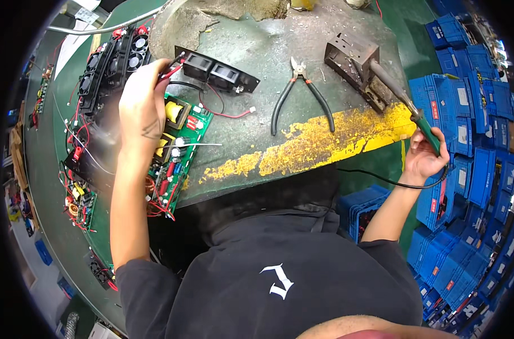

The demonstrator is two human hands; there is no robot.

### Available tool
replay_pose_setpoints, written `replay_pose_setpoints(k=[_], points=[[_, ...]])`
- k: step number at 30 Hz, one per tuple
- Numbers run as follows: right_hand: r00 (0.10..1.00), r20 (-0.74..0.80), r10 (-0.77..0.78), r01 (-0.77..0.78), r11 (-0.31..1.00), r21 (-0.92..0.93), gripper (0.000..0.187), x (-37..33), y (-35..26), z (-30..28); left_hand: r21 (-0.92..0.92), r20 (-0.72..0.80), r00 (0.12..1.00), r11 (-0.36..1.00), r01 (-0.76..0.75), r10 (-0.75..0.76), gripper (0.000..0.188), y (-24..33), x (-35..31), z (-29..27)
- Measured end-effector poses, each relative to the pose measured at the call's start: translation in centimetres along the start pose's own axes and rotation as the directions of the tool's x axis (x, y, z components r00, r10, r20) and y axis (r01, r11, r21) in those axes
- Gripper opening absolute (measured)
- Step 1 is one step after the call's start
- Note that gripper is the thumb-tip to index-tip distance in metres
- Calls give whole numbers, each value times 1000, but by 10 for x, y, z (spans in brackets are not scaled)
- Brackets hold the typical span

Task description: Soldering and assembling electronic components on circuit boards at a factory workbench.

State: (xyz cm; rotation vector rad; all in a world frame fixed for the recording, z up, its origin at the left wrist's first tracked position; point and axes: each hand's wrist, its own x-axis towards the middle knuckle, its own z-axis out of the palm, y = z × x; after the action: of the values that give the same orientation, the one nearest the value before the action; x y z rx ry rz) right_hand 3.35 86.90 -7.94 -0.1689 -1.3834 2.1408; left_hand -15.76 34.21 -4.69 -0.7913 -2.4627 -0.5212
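Observation:
My left hand (pixel 143 99) is closed at the left end of a black panel with small fans (pixel 212 70), beside a short red part at the fingertips. Thin wires run from the panel to a white plug. Under and beside my wrist lies a green circuit board (pixel 196 125) with yellow-wrapped transformers and capacitors. On the right, my right hand (pixel 427 155) grips the green handle of a soldering iron (pixel 428 131). Its metal barrel rests against a dark metal stand (pixel 353 59). Pliers with black handles (pixel 298 76) lie between the two hands, jaws pointing away and handles spread.
More fan panels (pixel 113 62) and wired boards (pixel 82 203) crowd the left of the green table. Along its front edge runs a worn yellow strip (pixel 313 141). A black cord (pixel 375 178) hangs below the right hand. Blue bins (pixel 432 101) are stacked at the right.

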Motion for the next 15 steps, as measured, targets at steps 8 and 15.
replay_pose_setpoints(k=[8,15], points=[[998,50,-41,39,998,49,50,-29,-41,-36,-546,168,926,751,372,-337,27,-17,-6,13],[994,61,-96,90,992,93,49,-64,-59,-13,-272,252,961,962,-41,112,31,-8,-7,-9]])
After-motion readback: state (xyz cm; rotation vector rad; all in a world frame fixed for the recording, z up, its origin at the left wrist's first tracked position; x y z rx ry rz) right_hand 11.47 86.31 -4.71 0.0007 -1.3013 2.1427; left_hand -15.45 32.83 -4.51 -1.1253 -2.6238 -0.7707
